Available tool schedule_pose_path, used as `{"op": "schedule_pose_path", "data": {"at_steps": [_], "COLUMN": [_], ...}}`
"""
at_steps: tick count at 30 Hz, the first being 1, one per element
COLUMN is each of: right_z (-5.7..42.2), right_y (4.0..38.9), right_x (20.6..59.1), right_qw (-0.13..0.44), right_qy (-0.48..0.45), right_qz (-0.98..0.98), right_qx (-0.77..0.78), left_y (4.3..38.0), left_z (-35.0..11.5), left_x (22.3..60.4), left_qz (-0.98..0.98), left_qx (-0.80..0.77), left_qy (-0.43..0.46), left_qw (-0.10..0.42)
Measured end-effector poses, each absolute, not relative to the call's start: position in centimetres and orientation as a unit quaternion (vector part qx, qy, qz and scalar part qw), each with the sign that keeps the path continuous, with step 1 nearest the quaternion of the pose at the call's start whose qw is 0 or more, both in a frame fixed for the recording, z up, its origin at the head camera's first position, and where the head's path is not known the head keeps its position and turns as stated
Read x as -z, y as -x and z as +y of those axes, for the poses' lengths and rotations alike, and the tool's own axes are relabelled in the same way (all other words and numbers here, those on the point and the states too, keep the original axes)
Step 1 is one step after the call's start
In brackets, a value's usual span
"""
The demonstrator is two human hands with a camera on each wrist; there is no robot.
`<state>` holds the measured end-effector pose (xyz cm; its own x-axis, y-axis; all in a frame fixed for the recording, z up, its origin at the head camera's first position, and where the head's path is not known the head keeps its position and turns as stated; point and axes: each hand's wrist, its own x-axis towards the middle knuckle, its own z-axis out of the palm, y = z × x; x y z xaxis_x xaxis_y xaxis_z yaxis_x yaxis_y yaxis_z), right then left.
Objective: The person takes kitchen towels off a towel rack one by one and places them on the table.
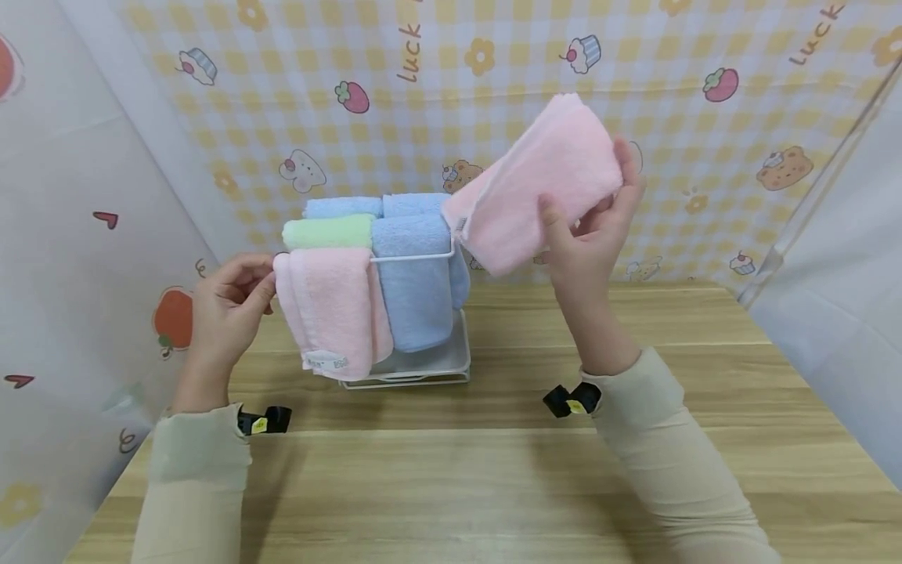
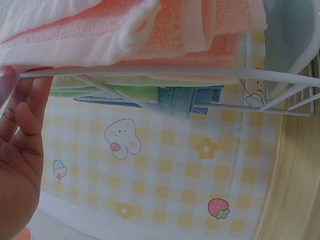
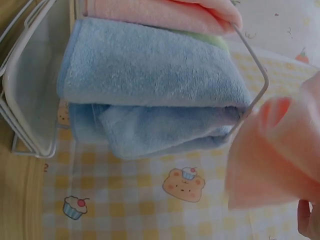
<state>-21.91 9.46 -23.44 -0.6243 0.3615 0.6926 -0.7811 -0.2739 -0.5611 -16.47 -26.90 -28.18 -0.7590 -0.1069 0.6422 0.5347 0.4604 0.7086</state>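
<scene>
A folded pink towel (image 1: 539,184) is gripped by my right hand (image 1: 592,243), raised right of a white wire towel rack (image 1: 414,257). One corner of that towel comes close to the rack's right end; whether they touch is unclear. At the opposite end, my left hand (image 1: 229,309) pinches the rack's front left corner, with thumb and fingers at the wire rail (image 2: 200,73) in the left wrist view. Over the front rail hang another pink towel (image 1: 331,301) and a blue towel (image 1: 416,301). Behind them are a green towel (image 1: 327,233) and two more blue towels (image 1: 345,207).
The rack stands on a wood-grain table (image 1: 507,493), with a pale tray (image 1: 454,356) at its base. A yellow checked cloth (image 1: 423,133) hangs close behind. White printed sheets (image 1: 63,235) flank both sides. Each wrist wears a black camera strap (image 1: 264,421).
</scene>
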Motion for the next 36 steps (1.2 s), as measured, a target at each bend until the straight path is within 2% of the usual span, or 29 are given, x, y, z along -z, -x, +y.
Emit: {"op": "schedule_pose_path", "data": {"at_steps": [9,11,18,27,36], "right_z": [11.3,11.8,13.2,13.1,12.5], "right_y": [22.9,22.8,22.6,23.7,25.3], "right_x": [25.1,25.7,28.2,31.6,33.9], "right_qw": [0.366,0.343,0.183,0.096,0.044], "right_qy": [-0.214,-0.2,-0.152,-0.177,-0.17], "right_qz": [-0.538,-0.573,-0.708,-0.731,-0.732], "right_qx": [-0.729,-0.717,-0.664,-0.653,-0.658], "left_y": [16.5,16.5,16.5,16.7,16.7], "left_z": [-26.9,-26.8,-26.6,-26.7,-26.9], "left_x": [28.2,28.2,28.4,28.4,28.6], "left_qz": [-0.791,-0.788,-0.779,-0.78,-0.777], "left_qx": [0.504,0.503,0.508,0.511,0.511], "left_qy": [0.136,0.14,0.145,0.143,0.149], "left_qw": [0.321,0.326,0.337,0.332,0.336]}}
